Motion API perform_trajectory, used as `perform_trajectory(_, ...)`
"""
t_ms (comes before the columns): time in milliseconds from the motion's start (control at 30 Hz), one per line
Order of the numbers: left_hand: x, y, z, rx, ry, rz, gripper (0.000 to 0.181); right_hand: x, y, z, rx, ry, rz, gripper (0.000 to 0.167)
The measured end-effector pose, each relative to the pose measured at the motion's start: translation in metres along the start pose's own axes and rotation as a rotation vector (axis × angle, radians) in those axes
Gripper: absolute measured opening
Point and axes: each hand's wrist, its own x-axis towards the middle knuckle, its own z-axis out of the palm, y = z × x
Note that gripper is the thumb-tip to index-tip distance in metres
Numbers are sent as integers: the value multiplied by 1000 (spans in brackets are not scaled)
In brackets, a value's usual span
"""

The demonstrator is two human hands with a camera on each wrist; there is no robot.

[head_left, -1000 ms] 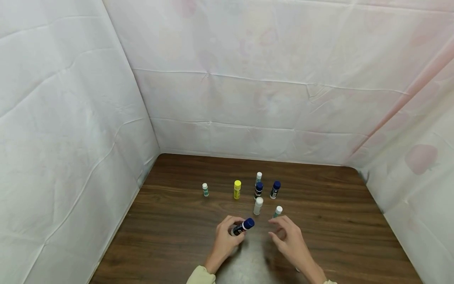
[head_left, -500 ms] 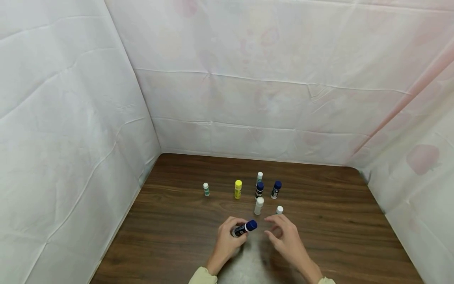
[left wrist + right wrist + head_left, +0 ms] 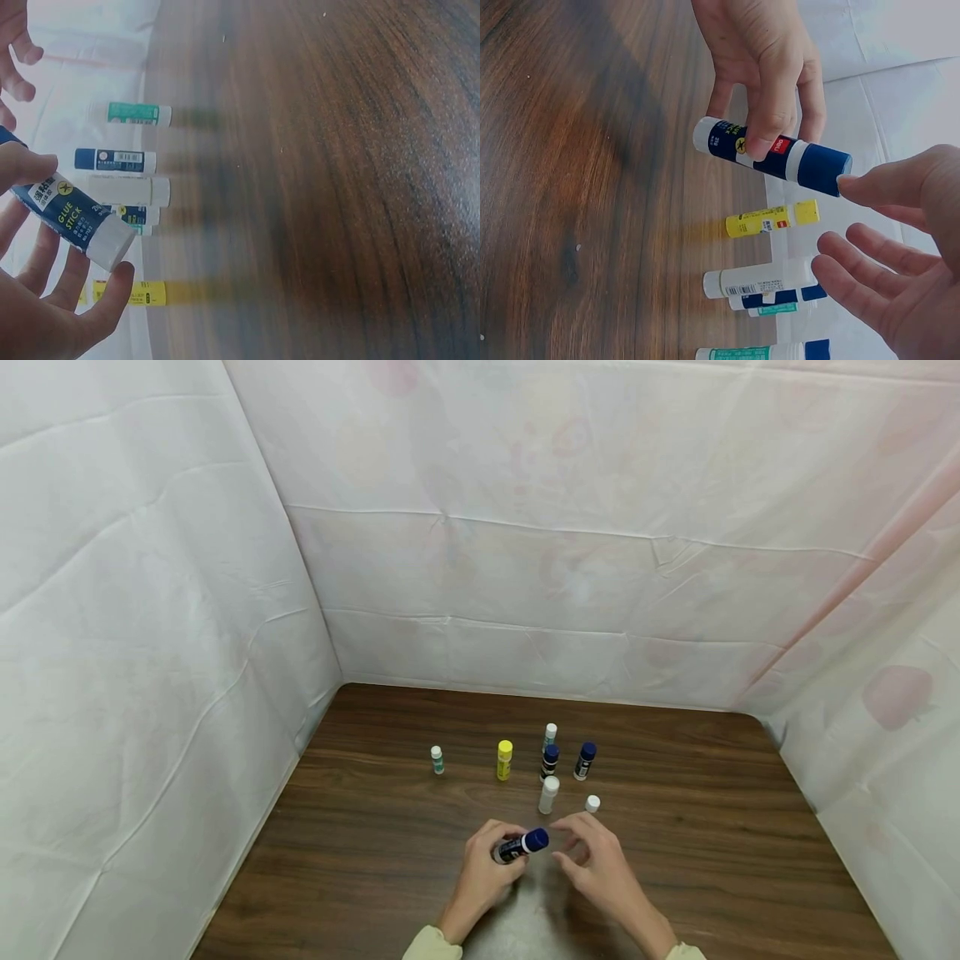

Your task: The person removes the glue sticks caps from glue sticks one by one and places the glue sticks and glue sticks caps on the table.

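My left hand (image 3: 482, 868) holds a navy glue stick (image 3: 512, 850) between thumb and fingers, tilted above the table. Its blue cap points to the right, towards my right hand, and its white base shows in the left wrist view. My right hand (image 3: 603, 868) is held just beside the cap, thumb and fingers parted, with nothing in its grasp. In the right wrist view the right thumb (image 3: 889, 182) overlaps the cap's edge, but the head view shows a small gap. Behind the right hand, a white-capped glue stick (image 3: 592, 803) is mostly hidden.
Beyond the hands stand a white glue stick (image 3: 549, 796), a yellow one (image 3: 504, 762), two navy-capped ones (image 3: 585, 762) and a small white-capped one at the back (image 3: 551, 732). Another small one (image 3: 437, 760) stands to the left. White cloth walls (image 3: 480, 568) surround the wooden table (image 3: 360, 827).
The left hand has shifted slightly right with the glue stick, which lies a little flatter. The right hand has moved left, narrowing the gap to the cap and covering more of the glue stick behind.
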Motion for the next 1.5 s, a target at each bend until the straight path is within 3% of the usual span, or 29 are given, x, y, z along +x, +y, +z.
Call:
perform_trajectory(400,-3,2,2,-3,-21,43,35,2,-2,7,65,-102,-10,38)
perform_trajectory(800,-6,7,0,27,-51,13,36,4,-4,11,60,-105,-1,30)
perform_trajectory(1133,-6,4,1,27,-33,64,37,5,-3,12,54,-118,12,27)
perform_trajectory(1500,-8,4,1,20,-65,32,36,5,-3,9,52,-146,20,24)
